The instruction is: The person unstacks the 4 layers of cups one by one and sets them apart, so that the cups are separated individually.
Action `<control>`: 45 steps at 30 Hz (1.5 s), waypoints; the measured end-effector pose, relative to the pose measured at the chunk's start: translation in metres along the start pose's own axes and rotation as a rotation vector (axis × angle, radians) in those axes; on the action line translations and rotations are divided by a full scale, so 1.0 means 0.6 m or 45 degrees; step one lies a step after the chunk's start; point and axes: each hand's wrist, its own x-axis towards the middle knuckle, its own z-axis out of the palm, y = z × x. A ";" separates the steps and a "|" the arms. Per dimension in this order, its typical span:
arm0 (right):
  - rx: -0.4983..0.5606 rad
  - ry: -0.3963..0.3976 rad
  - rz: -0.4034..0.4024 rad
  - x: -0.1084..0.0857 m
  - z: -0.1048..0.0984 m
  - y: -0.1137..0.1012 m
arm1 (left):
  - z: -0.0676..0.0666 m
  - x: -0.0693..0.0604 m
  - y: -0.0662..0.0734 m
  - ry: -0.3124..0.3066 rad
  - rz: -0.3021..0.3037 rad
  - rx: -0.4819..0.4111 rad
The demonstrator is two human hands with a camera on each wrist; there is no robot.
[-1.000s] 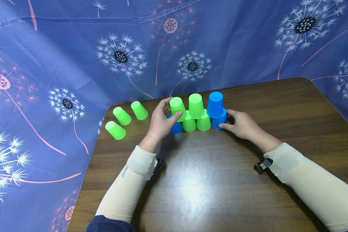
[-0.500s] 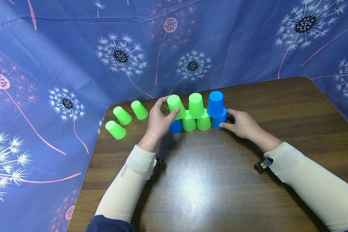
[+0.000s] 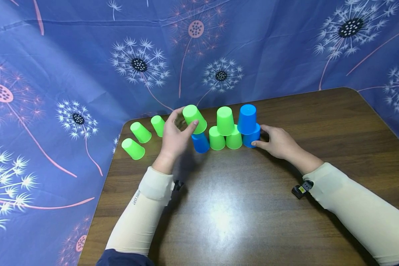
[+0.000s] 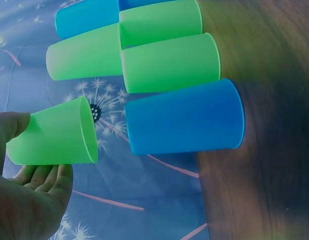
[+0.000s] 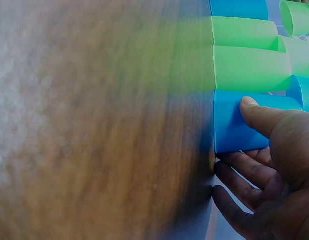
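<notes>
left grip (image 3: 175, 139) pinches green cup (image 3: 193, 117) between thumb (image 4: 15, 123) and fingers (image 4: 63, 184), right grip (image 3: 279, 144) a lower blue cup (image 3: 250, 140).

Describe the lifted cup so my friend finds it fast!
On the table, find the bottom row of cups. Above the blue cup at its left end, the left hand holds a green cup. It's the only cup up in the air.

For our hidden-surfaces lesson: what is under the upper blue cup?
Under the upper blue cup stand a lower blue cup, gripped by the right hand, and a green cup. Its inside and their covered tops cannot be seen.
</notes>
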 end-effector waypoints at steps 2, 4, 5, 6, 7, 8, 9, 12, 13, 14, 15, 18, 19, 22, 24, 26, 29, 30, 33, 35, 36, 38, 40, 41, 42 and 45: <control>0.000 -0.001 0.001 0.000 0.000 0.000 | -0.006 -0.001 0.002 0.009 0.005 -0.001; 0.000 0.000 0.001 0.000 0.000 0.001 | -0.011 -0.001 0.002 0.025 0.012 0.000; 0.000 0.001 0.000 0.000 0.000 0.001 | -0.013 -0.001 0.003 0.033 0.016 0.003; 0.001 0.002 -0.001 0.000 0.000 0.001 | -0.015 -0.001 0.003 0.043 0.019 0.008; 0.001 0.003 -0.001 0.000 0.001 0.001 | -0.018 -0.001 0.003 0.053 0.023 0.010; 0.000 0.004 -0.002 0.000 0.001 0.001 | -0.020 -0.001 0.003 0.065 0.027 0.015; 0.000 0.004 -0.003 0.000 0.001 0.001 | -0.022 -0.001 0.003 0.075 0.030 0.024; 0.001 0.008 -0.006 0.000 0.001 0.002 | -0.028 -0.001 0.003 0.107 0.046 0.036; 0.000 0.009 -0.007 0.000 0.002 0.002 | -0.030 -0.002 0.004 0.114 0.049 0.037; 0.000 0.009 -0.007 0.000 0.002 0.003 | -0.033 -0.002 0.004 0.120 0.048 0.042; 0.001 0.010 -0.007 0.001 0.002 0.003 | -0.035 -0.002 0.005 0.126 0.049 0.045; 0.000 0.010 -0.007 0.001 0.002 0.004 | -0.042 -0.003 0.004 0.142 0.054 0.036; 0.000 0.009 -0.007 0.001 0.002 0.004 | -0.045 -0.004 0.003 0.146 0.056 0.030; -0.001 0.008 -0.006 0.001 0.002 0.004 | -0.052 -0.005 -0.001 0.164 0.074 0.009; -0.003 0.008 -0.005 0.001 0.001 0.003 | -0.058 -0.007 -0.004 0.179 0.078 -0.001; -0.006 0.007 -0.008 0.000 0.001 0.003 | -0.063 -0.008 -0.006 0.193 0.076 0.004; -0.004 0.003 -0.005 0.000 0.001 0.003 | -0.073 -0.012 -0.010 0.216 0.059 0.025; -0.002 0.001 -0.004 0.000 0.001 0.003 | -0.077 -0.013 -0.012 0.223 0.053 0.037; 0.002 -0.002 -0.004 0.000 0.002 0.004 | -0.089 -0.016 -0.020 0.245 0.026 0.055; 0.003 -0.001 -0.010 0.000 0.002 0.004 | -0.097 -0.018 -0.026 0.258 0.003 0.067; 0.002 -0.001 -0.013 0.000 0.002 0.004 | -0.100 -0.019 -0.029 0.267 -0.011 0.075; 0.002 0.000 -0.016 0.001 0.002 0.004 | -0.107 -0.021 -0.037 0.276 -0.043 0.090; 0.005 -0.001 -0.014 0.001 0.001 0.003 | -0.113 -0.022 -0.045 0.284 -0.069 0.112; 0.004 -0.001 -0.012 0.001 0.001 0.003 | -0.116 -0.023 -0.049 0.286 -0.080 0.122; 0.002 -0.002 -0.010 0.001 0.001 0.003 | -0.119 -0.024 -0.053 0.291 -0.088 0.129; 0.000 -0.004 -0.007 0.001 0.000 0.002 | -0.128 -0.025 -0.064 0.300 -0.112 0.142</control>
